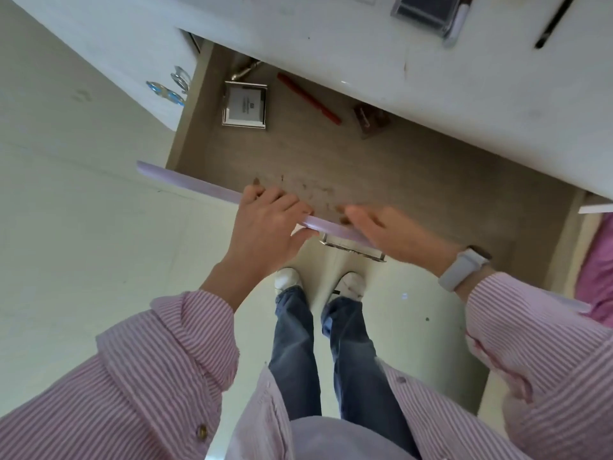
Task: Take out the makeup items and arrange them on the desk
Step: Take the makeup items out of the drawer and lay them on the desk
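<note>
Looking straight down now on an open wooden drawer with a lilac front panel point(185, 180), pulled out from under the white desk top point(398, 71). The left hand point(265, 227) is clamped on that lilac front edge, fingers curled over the top into the drawer and thumb pressed beneath. The right hand point(388, 230), wearing a pale grey wrist band point(462, 267), lies flat across the same edge just beside the left, fingers stretched out and loose, gripping nothing; its fingertips are blurred. A metal drawer handle point(351, 249) shows just below the panel between the two hands. Inside the drawer, well back from the hands, sit the makeup items: a square silver-rimmed compact with a white label point(245, 106) near the left wall, a slim red pencil point(308, 97) lying diagonally to its right, and a small brown clear-cased piece point(370, 121) close to the desk's edge. A silvery metal tool point(245, 69) pokes out from under the desk top behind the compact. Up on the desk, a clear case with a dark inside point(424, 9) and a thin black pencil point(554, 23) lie near the top edge. Brown smudges speckle the drawer floor by the hands.
</note>
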`<state>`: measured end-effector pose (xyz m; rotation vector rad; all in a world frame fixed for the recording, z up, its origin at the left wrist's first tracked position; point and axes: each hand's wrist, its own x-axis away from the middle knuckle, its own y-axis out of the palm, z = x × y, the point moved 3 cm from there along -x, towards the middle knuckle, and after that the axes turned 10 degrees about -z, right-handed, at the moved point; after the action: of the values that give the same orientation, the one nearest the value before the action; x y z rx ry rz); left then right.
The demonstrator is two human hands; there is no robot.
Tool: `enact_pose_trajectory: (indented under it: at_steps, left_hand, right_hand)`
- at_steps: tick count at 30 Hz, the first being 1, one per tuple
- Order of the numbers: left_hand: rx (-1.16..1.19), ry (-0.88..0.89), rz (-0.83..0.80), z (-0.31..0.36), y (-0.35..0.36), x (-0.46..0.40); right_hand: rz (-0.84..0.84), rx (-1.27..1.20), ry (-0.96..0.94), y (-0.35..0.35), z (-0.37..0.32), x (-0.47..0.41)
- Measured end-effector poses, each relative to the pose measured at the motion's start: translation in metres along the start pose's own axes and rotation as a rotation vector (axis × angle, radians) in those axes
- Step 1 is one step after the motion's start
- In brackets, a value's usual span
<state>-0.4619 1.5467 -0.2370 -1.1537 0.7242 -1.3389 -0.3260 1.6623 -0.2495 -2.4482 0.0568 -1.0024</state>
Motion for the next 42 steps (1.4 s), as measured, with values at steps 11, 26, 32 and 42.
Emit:
enact_pose_trajectory:
  at_steps: [11, 26, 32, 42]
  left_hand:
    - [0.068, -0.399, -0.334, -0.049, 0.003, -0.068]
    - [0.024, -0.381, -0.455, -0.095, 0.015, -0.087]
    - [0.070, -0.413, -0.201, -0.117, 0.015, -0.116]
    - [-0.050, -0.401, -0.276, -0.123, 0.023, -0.127]
  right_hand:
    - [0.122, 0.409, 0.387, -0.029, 0.014, -0.101]
    - [0.147, 0.641, 0.107, 0.003, -0.008, -0.119]
    - [0.114, 0.762, 0.035, 0.007, -0.022, -0.130]
    - [0.283, 0.747, 0.001, -0.001, -0.028, -0.122]
